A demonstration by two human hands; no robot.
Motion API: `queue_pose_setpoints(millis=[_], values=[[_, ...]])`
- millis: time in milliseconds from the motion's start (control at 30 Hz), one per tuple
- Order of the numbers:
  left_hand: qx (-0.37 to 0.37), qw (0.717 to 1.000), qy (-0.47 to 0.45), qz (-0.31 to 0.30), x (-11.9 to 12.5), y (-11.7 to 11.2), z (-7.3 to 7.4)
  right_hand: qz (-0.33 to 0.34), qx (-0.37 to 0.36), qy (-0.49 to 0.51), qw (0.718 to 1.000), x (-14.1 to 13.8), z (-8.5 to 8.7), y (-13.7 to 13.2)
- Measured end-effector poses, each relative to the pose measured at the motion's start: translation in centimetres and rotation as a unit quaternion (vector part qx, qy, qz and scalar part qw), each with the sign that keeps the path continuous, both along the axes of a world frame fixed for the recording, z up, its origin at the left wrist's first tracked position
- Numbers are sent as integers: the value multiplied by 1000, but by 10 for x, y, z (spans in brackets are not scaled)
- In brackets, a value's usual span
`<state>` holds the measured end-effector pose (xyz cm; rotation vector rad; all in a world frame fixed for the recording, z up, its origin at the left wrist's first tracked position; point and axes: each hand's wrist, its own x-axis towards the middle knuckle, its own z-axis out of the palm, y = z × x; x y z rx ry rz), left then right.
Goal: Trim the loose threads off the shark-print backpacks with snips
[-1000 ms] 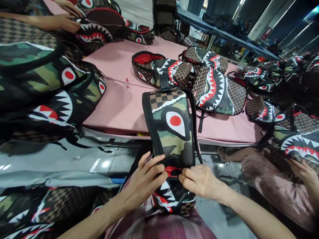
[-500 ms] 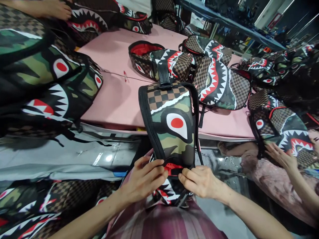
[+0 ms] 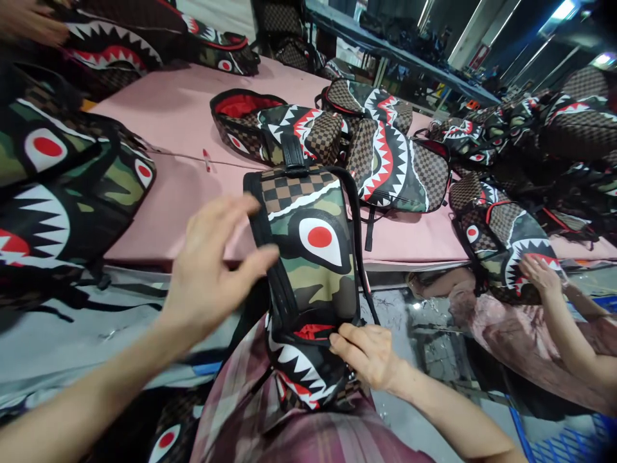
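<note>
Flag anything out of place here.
A slim red item lies alone on the pink tabletop, apart from the bags, too small to identify. No damage stands out on the open bag the right hand holds.

Beyond the left fingers (image 3: 226, 217), a pink tabletop (image 3: 178, 128) bears an open, red-lined shark-mouth backpack (image 3: 282, 125); a camouflage shark-face backpack (image 3: 99, 186) sits to their left. Well right of the right fingers (image 3: 351, 341), a co-worker's hand (image 3: 544, 273) touches a checkered shark-mouth bag (image 3: 515, 235), with blue latticework (image 3: 563, 450) lower down.
</note>
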<state>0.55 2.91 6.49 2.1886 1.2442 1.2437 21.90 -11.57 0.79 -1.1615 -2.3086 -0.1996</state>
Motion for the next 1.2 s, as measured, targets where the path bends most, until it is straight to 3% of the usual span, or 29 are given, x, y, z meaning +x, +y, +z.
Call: queue_pose_setpoints(millis=[67, 167, 233, 300, 400, 467, 600, 667, 733, 800, 867, 933, 1000, 1067, 1200], values=[[-147, 987, -58, 4, 11, 37, 15, -31, 2, 5, 1000, -3, 2, 9], [-329, 934, -127, -56, 26, 78, 20, -115, 6, 14, 993, -11, 2, 30], [-411, 899, -144, -39, 29, 91, 15, -146, 8, 32, 989, -18, 2, 40], [-442, 879, -178, 8, 26, 92, 11, -125, -9, 90, 988, -26, 5, 41], [-413, 876, -249, 15, 16, 70, 25, -50, -66, 204, 975, -34, 17, 24], [-379, 884, -272, -11, 9, 44, 53, -4, -57, 243, 968, -34, 28, 10], [-202, 947, -251, -10, -1, -5, 124, 61, 87, 249, 963, -33, 47, 7], [-115, 968, -225, 5, -4, -18, 138, 50, 101, 230, 967, -34, 49, 20], [-74, 977, -198, 13, -3, -19, 127, 32, 63, 229, 971, -34, 49, 34], [-71, 983, -167, 22, 2, -11, 98, 32, 36, 258, 965, -30, 54, 46], [-82, 987, -136, 36, 9, 5, 67, 42, 63, 291, 954, -22, 69, 52], [-82, 988, -115, 59, 16, 19, 47, 25, 123, 287, 950, -12, 93, 58], [-67, 991, -86, 75, 22, 28, 42, -19, 166, 258, 952, -5, 118, 71], [-50, 994, -55, 76, 26, 32, 46, -79, 177, 215, 957, -5, 138, 90], [-29, 997, -23, 72, 28, 33, 51, -197, 186, 133, 954, -19, 151, 132]])
